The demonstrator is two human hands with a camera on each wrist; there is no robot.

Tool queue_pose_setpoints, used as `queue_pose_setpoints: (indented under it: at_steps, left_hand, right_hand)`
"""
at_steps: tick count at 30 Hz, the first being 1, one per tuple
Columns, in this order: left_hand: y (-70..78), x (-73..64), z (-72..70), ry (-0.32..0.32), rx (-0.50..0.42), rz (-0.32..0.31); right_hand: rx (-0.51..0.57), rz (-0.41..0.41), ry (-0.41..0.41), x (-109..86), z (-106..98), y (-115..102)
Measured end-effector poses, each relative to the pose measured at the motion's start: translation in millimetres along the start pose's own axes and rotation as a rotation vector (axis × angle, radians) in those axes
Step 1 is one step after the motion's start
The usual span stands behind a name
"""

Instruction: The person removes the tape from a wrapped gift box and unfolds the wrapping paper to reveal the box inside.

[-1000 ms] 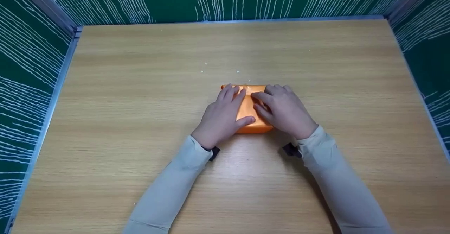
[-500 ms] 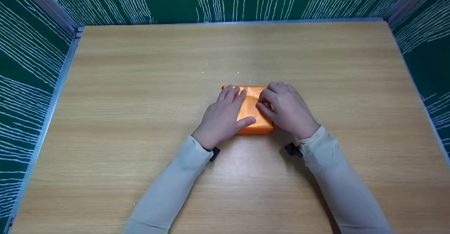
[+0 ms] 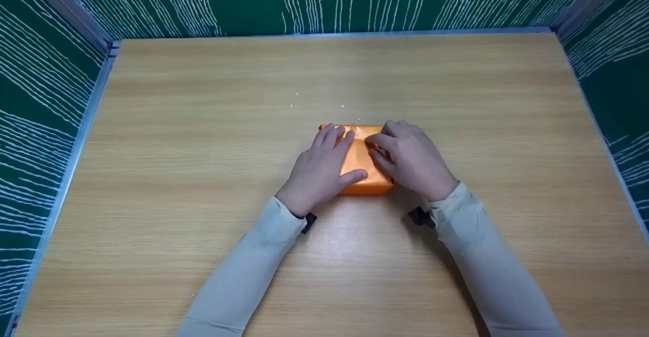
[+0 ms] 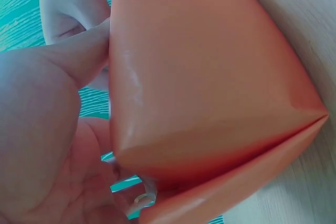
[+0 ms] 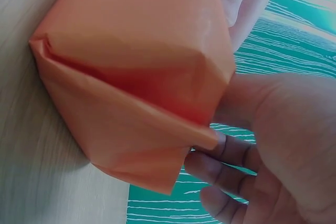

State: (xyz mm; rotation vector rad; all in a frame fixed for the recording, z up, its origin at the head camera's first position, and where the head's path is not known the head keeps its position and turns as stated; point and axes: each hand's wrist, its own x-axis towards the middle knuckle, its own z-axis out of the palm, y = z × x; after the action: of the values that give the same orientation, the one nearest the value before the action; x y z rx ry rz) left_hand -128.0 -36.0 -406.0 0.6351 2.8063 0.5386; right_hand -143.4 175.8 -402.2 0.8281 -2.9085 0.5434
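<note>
- Orange, box-shaped package in smooth wrapping (image 3: 366,167): lies on the pale wood-grain tabletop (image 3: 192,134), between the person's two hands.
- Left hand (image 3: 314,175): spread over the package's left part, fingers extended, thumb apart on top, unclenched.
- Right hand (image 3: 416,159): bent at the package's right part, thumb and forefinger close together on top; whether they pinch the wrapping, one cannot tell.
- Loose orange end flap (image 5: 126,124): stands away from the package's right end, fingertips at its edge.
</note>
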Motion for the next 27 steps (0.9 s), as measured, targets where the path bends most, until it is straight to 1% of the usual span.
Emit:
queue_pose_setpoints:
  at_steps: [6,9,13,16,21,23,27]
  left_hand:
    - [0.4,0.5,0.1,-0.005,-0.019,-0.004]
    - [0.6,0.2,-0.1,-0.004,-0.022,-0.006]
    - [0.6,-0.4,0.2,0.000,-0.018,-0.004]
    - [0.4,-0.9,0.9,0.013,-0.017,0.006]
    - [-0.2,-1.6,1.2,0.045,-0.008,0.029]
    - [-0.3,-1.4,0.9,0.050,-0.004,0.033]
    - [-0.3,-1.4,0.9,0.049,-0.002,0.035]
  right_hand:
    - [0.010,-0.012,0.036,-0.8,-1.1,0.4]
    - [0.024,0.006,0.042,-0.7,-1.1,0.3]
    - [0.039,0.041,0.030,-0.9,-0.7,-1.0]
    - [0.046,0.051,0.037,-1.4,0.1,-1.6]
    - [0.040,0.041,0.088,-1.9,1.2,-0.4]
    - [0.038,0.053,0.087,-2.0,1.0,-0.1]
    - [0.039,0.090,0.060,-2.0,0.7,-0.5]
